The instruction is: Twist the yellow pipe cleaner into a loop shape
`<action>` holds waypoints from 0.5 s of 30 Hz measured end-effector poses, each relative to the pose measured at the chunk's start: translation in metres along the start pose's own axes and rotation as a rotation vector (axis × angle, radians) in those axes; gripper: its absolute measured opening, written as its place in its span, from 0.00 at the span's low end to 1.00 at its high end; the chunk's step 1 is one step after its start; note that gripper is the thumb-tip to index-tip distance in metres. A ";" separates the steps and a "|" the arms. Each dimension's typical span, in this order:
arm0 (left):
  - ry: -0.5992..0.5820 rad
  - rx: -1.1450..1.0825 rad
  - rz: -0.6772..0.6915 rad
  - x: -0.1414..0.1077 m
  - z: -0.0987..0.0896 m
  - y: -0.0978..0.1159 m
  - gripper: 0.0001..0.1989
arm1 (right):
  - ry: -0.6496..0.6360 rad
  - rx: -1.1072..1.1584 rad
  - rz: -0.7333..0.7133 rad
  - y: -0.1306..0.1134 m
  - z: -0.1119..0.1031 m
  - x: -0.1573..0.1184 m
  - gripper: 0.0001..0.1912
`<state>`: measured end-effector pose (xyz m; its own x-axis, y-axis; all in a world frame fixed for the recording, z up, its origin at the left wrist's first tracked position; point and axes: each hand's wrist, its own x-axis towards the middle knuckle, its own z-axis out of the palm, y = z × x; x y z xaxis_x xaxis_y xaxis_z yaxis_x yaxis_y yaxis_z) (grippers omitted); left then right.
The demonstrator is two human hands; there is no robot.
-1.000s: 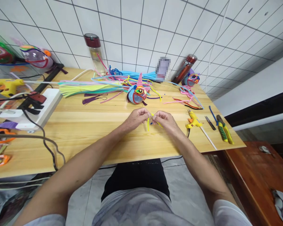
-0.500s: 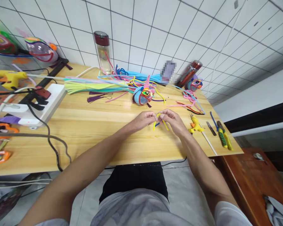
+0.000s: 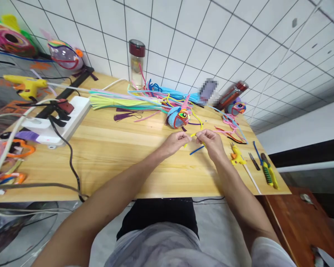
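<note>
Bending step, by appearance: left hand (image 3: 174,142) and right hand (image 3: 211,142) each pinch the yellow pipe cleaner (image 3: 194,135) with narrow fingers, held just above the tabletop (image 3: 114,148). A blue pipe cleaner (image 3: 196,150) lies beneath. Next move likely demands a firm pinch.

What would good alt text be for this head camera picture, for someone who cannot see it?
A person's left hand and right hand pinch a yellow pipe cleaner between them above a wooden table, with a short blue pipe cleaner lying just below. Beyond sit a blue unicorn craft head and a spread of coloured pipe cleaners; a small yellow glue gun lies right.
</note>
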<state>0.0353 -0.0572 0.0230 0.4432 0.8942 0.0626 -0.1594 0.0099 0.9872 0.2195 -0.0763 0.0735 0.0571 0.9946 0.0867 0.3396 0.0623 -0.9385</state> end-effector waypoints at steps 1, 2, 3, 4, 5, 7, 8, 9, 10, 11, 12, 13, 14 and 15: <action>-0.005 0.016 -0.001 -0.001 0.000 0.001 0.17 | 0.009 0.016 -0.004 0.002 -0.001 -0.001 0.16; -0.005 0.036 -0.002 -0.001 -0.001 0.002 0.16 | 0.007 0.027 -0.004 0.003 -0.003 -0.002 0.15; -0.004 0.056 -0.004 -0.002 -0.002 0.002 0.15 | -0.011 0.029 -0.002 0.005 -0.007 -0.002 0.15; -0.004 0.078 -0.002 -0.002 -0.002 0.002 0.14 | -0.046 0.015 0.000 0.007 -0.011 -0.003 0.15; -0.006 0.101 0.004 -0.002 -0.003 0.002 0.14 | -0.090 -0.021 -0.003 0.009 -0.015 -0.004 0.16; -0.011 0.144 0.010 -0.003 -0.005 0.001 0.14 | -0.163 -0.135 -0.051 0.010 -0.024 -0.004 0.16; -0.019 0.164 0.007 -0.004 -0.005 0.001 0.14 | -0.180 -0.201 -0.097 0.010 -0.027 -0.003 0.17; -0.019 0.182 0.005 -0.005 -0.005 0.001 0.14 | -0.181 -0.260 -0.152 0.009 -0.029 -0.003 0.16; -0.021 0.195 -0.001 -0.006 -0.006 0.002 0.15 | -0.185 -0.306 -0.201 0.008 -0.030 -0.002 0.16; -0.033 0.213 -0.010 -0.007 -0.005 0.003 0.15 | -0.201 -0.339 -0.237 0.007 -0.029 -0.001 0.15; -0.039 0.230 -0.018 -0.009 -0.005 0.003 0.15 | -0.217 -0.353 -0.256 0.006 -0.027 -0.001 0.13; -0.049 0.245 -0.024 -0.010 -0.005 0.004 0.15 | -0.228 -0.360 -0.266 0.006 -0.025 -0.001 0.11; -0.054 0.249 -0.029 -0.011 -0.004 0.005 0.16 | -0.235 -0.363 -0.271 0.007 -0.023 -0.001 0.09; -0.050 0.247 -0.035 -0.011 -0.004 0.006 0.16 | -0.242 -0.361 -0.270 0.009 -0.020 -0.002 0.08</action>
<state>0.0256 -0.0653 0.0271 0.4890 0.8718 0.0285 0.0750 -0.0746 0.9944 0.2416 -0.0791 0.0718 -0.2817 0.9405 0.1899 0.6172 0.3292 -0.7146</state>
